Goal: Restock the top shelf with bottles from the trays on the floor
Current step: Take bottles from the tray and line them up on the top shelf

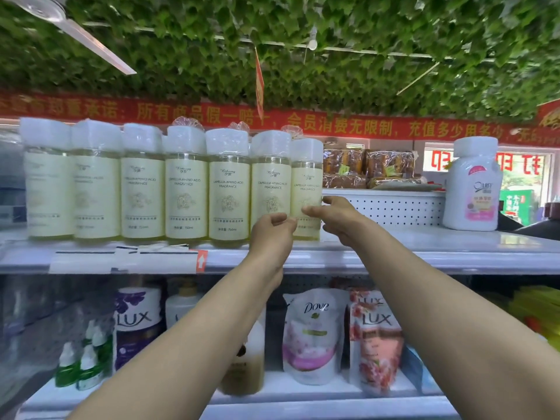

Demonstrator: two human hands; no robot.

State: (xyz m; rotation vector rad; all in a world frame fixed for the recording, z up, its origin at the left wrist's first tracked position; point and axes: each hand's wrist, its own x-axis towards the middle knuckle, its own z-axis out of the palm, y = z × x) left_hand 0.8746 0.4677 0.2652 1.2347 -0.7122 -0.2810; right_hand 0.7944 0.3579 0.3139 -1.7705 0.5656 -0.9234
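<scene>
Several pale yellow bottles (186,183) with white caps stand upright in a row along the top shelf (394,253). The rightmost bottle (306,174) stands at the end of that row, on the shelf. My left hand (274,234) is curled against its lower left side, partly covering the bottle beside it. My right hand (336,216) holds its lower right side, with the forefinger across the label and the thumb at the edge. The floor trays are out of view.
A white jug with a pink label (471,186) stands at the shelf's right end, with bare shelf between it and the row. Behind is a white perforated panel (394,207) with wrapped bread above. The lower shelf holds Lux and Dove packs (313,334).
</scene>
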